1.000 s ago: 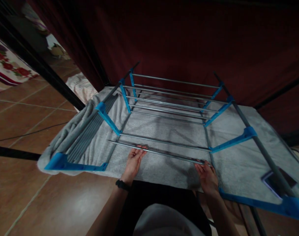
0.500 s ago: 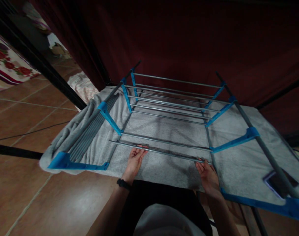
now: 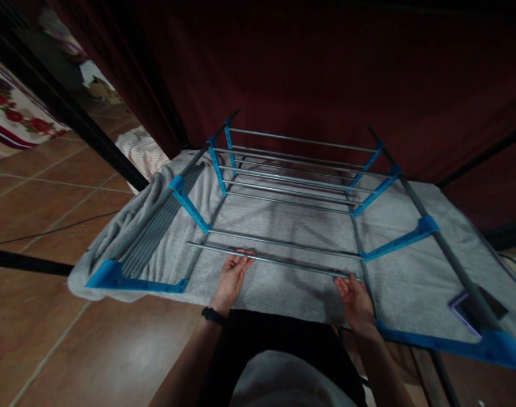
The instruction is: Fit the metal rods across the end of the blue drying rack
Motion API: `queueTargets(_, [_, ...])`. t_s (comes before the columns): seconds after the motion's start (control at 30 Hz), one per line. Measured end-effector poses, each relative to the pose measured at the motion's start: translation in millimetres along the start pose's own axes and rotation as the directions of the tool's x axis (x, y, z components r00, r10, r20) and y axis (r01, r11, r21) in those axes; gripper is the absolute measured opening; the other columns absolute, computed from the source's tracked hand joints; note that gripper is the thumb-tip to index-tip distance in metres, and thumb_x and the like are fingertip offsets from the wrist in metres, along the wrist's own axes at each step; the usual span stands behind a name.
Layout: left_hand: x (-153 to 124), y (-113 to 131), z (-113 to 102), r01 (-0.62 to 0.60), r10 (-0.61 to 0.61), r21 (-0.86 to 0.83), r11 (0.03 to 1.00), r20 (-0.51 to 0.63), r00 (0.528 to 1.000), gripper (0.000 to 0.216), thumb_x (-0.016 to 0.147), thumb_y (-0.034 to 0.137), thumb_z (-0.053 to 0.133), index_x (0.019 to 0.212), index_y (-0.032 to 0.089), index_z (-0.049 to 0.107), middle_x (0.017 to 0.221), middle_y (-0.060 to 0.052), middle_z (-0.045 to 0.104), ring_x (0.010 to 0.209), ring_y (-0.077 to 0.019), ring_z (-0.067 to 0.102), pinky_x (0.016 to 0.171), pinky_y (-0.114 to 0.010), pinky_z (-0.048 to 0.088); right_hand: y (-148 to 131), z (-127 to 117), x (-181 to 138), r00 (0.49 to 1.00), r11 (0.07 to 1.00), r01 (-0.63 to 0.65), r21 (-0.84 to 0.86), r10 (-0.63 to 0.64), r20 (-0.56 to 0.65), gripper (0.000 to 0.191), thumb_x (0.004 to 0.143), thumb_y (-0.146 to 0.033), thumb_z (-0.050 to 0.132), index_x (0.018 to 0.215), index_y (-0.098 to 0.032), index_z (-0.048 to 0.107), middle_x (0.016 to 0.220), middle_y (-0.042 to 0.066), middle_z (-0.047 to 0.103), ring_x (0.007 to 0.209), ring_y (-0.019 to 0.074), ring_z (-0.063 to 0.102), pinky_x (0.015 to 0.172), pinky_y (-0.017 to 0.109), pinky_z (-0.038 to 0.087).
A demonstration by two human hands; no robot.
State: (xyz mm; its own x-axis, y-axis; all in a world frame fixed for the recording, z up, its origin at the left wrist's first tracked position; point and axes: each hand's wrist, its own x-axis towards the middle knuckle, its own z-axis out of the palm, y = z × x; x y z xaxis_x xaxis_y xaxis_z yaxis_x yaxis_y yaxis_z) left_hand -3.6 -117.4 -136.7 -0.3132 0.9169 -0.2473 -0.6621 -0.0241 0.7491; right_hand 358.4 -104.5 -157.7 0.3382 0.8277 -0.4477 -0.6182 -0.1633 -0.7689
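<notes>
Both my hands pinch one thin grey metal rod (image 3: 292, 264), held roughly level above the blanket. My left hand (image 3: 233, 277), with a black band on the wrist, is closed on it left of the middle. Close to the rod's right end, my right hand (image 3: 353, 297) is closed on it too. Beyond the rod lies a rack frame (image 3: 415, 198) of grey tubes and blue plastic brackets (image 3: 190, 210), with several rods spanning it. The near pair of blue brackets (image 3: 134, 282) has no rod between them.
Several loose rods (image 3: 156, 226) lie in a bundle on the grey blanket (image 3: 283, 299) at left. A phone-like dark object (image 3: 474, 311) lies under the right tube. Black bars (image 3: 71, 102) and a dark red curtain (image 3: 304, 68) surround the bed. Tiled floor (image 3: 41, 316) shows at left.
The frame's right side has shifted slightly to the left and inward. Both hands keep their hold on the rod, almost unmoved.
</notes>
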Motion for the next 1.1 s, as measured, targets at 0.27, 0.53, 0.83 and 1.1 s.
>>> queueTargets(0.27, [2.0,-4.2,-2.5,-0.008,0.009,0.017,1.000,-0.039,0.999,0.030,0.067,0.025,0.092,0.091,0.023,0.073,0.093,-0.001,0.077,0.095,-0.0163,0.071,0.091,-0.029,0.056,2.6,0.2,-4.0,0.999,0.999,0.031,-0.020,-0.030,0.025,0.032,0.062,-0.028,0.093,0.071,-0.023,0.063,0.077,-0.004,0.074,0.078,0.0142,0.074,0.083,0.027,0.064])
queueTargets(0.53, [1.5,-3.8,0.1,0.001,0.000,0.013,1.000,-0.037,0.999,0.034,0.062,0.020,0.094,0.088,0.021,0.072,0.086,0.002,0.075,0.084,-0.0122,0.070,0.090,-0.027,0.054,-0.8,2.9,-6.1,0.999,0.998,0.025,-0.061,-0.023,0.044,0.033,0.065,-0.038,0.093,0.073,-0.023,0.064,0.073,-0.002,0.073,0.076,0.0170,0.075,0.083,0.032,0.065])
queueTargets(0.83, [-1.6,-1.1,3.3,0.015,-0.015,0.037,0.999,-0.025,1.000,0.034,0.061,0.023,0.094,0.084,0.020,0.069,0.091,-0.001,0.077,0.090,-0.0151,0.071,0.087,-0.029,0.055,-0.7,3.3,-7.3,0.999,0.998,0.004,-0.055,-0.001,0.049,0.037,0.061,-0.035,0.096,0.070,-0.023,0.062,0.075,-0.002,0.073,0.079,0.0188,0.076,0.082,0.033,0.066])
queueTargets(1.1, [-1.3,-2.7,3.5,0.005,-0.003,0.048,0.999,-0.045,0.999,0.037,0.060,0.024,0.095,0.086,0.019,0.069,0.081,0.002,0.074,0.081,-0.0130,0.070,0.084,-0.028,0.054,-1.8,3.5,-9.1,0.997,0.999,-0.001,-0.054,0.005,0.082,0.032,0.060,-0.024,0.095,0.074,-0.021,0.066,0.080,-0.001,0.075,0.082,0.0179,0.076,0.088,0.034,0.065])
